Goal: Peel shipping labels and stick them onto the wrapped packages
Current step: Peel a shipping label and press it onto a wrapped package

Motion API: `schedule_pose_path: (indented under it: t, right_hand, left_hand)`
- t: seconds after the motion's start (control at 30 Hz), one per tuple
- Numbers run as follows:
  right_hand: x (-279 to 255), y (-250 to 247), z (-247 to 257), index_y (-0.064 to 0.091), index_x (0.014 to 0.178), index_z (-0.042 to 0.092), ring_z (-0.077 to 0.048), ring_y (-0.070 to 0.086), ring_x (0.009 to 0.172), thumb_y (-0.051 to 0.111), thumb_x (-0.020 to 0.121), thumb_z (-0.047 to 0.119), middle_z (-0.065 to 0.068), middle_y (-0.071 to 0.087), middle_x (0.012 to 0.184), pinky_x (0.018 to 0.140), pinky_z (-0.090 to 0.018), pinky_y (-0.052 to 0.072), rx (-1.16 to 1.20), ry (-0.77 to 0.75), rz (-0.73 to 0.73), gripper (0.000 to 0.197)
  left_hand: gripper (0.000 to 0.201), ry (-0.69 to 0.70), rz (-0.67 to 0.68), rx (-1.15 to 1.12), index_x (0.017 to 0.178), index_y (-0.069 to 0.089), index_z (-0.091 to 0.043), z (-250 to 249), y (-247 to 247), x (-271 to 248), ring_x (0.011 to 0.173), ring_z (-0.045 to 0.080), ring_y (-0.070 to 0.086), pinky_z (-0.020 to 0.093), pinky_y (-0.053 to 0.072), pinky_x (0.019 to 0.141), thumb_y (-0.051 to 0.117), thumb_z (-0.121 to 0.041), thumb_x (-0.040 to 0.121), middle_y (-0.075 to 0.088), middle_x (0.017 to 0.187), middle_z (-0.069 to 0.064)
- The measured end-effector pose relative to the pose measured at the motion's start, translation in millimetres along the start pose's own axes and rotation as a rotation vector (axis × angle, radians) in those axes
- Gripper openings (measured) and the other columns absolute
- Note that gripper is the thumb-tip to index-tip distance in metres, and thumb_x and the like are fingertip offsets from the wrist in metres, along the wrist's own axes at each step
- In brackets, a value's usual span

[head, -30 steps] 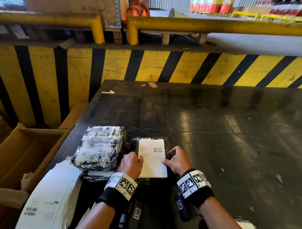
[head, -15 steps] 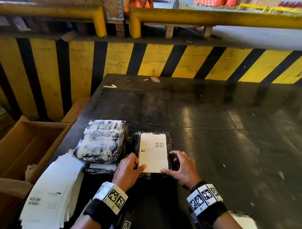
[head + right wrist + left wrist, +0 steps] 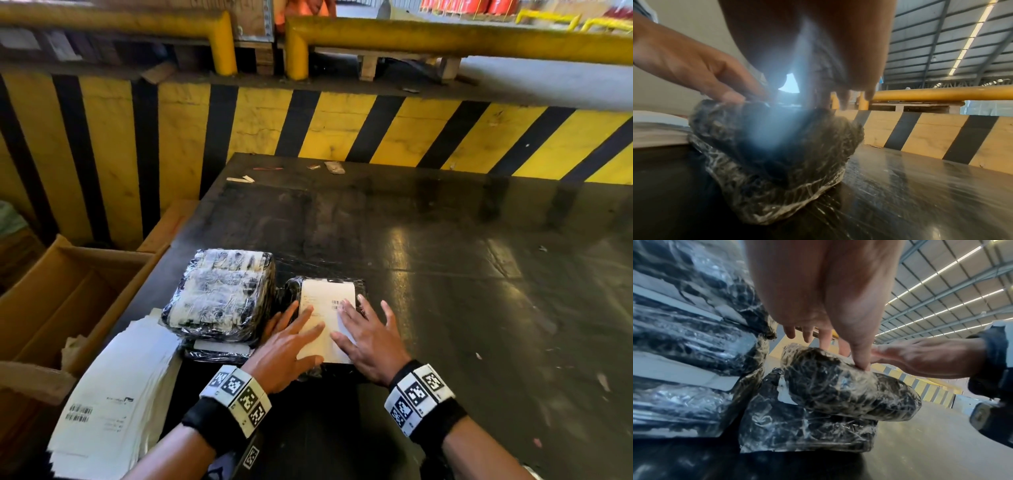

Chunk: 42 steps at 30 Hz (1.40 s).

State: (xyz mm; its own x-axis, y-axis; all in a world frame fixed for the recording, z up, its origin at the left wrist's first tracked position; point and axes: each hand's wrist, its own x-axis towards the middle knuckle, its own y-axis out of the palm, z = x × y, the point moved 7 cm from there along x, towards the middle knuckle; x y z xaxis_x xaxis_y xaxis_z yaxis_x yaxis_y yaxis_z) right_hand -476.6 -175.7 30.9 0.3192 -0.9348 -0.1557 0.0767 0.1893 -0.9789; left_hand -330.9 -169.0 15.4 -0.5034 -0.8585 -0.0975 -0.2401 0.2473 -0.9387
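A white shipping label (image 3: 327, 301) lies on top of a small black package wrapped in clear film (image 3: 361, 294) (image 3: 834, 386) (image 3: 777, 146) near the front of the table. My left hand (image 3: 291, 339) (image 3: 818, 308) lies flat on the label's left half with fingers spread. My right hand (image 3: 368, 337) (image 3: 818, 56) lies flat on its right half, fingers straight. A bigger wrapped package (image 3: 219, 294) (image 3: 684, 337) sits just left, stacked on another. A stack of label sheets (image 3: 113, 397) hangs over the table's left front corner.
The dark glossy table (image 3: 445, 274) stretches right and back, with paper scraps (image 3: 334, 167) at its far edge. A yellow-and-black striped wall (image 3: 342, 126) and yellow rails (image 3: 445, 37) stand behind. An open cardboard box (image 3: 68, 301) sits left of the table.
Both hands have moved from the label's edges onto its face and spread flat, sliding forward over it. The camera has tilted a little.
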Motion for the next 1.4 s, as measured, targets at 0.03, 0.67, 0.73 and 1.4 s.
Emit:
schedule_pose_path:
  t: [0.03, 0.67, 0.73, 1.4]
  right_hand:
    - [4.8, 1.5, -3.1, 0.015, 0.15, 0.024, -0.014, -0.007, 0.147, -0.019, 0.071, 0.067, 0.009, 0.005, 0.16, 0.112, -0.047, -0.017, -0.015, 0.019, -0.003, 0.096]
    - [32.3, -4.7, 4.3, 0.022, 0.148, 0.024, -0.017, -0.006, 0.147, -0.012, 0.083, 0.061, 0.008, 0.006, 0.16, 0.113, -0.054, -0.012, -0.034, -0.104, 0.154, 0.083]
    - [34.3, -1.7, 6.3, 0.011, 0.151, 0.022, -0.018, -0.008, 0.147, -0.016, 0.08, 0.061, 0.008, 0.001, 0.16, 0.113, -0.054, -0.014, -0.106, -0.091, 0.13, 0.085]
    - [70.2, -19.1, 24.5, 0.006, 0.151, 0.022, -0.021, -0.007, 0.147, 0.009, 0.101, 0.043, 0.006, 0.002, 0.16, 0.116, -0.054, -0.009, -0.366, -0.223, 0.173, 0.055]
  left_hand:
    - [0.078, -0.01, 0.019, 0.015, 0.146, 0.023, -0.036, 0.8, 0.7, 0.2, 0.142, 0.015, -0.02, 0.039, -0.004, 0.118, 0.019, -0.075, 0.079, -0.003, 0.158, -0.005]
    - [0.061, -0.01, 0.014, -0.047, 0.147, 0.024, -0.034, -3.1, 1.6, -0.7, 0.138, 0.008, -0.019, 0.039, 0.006, 0.119, 0.048, -0.048, 0.093, -0.001, 0.159, -0.005]
    - [0.061, -0.002, 0.015, -0.059, 0.147, 0.023, -0.033, -3.3, 2.2, -0.5, 0.139, 0.009, -0.018, 0.041, 0.009, 0.12, 0.048, -0.047, 0.093, -0.002, 0.159, -0.004]
    - [0.061, 0.023, -0.026, -0.129, 0.147, 0.024, -0.03, -6.9, -2.9, -4.9, 0.145, 0.015, -0.012, 0.042, 0.011, 0.119, 0.051, -0.042, 0.093, -0.004, 0.157, -0.005]
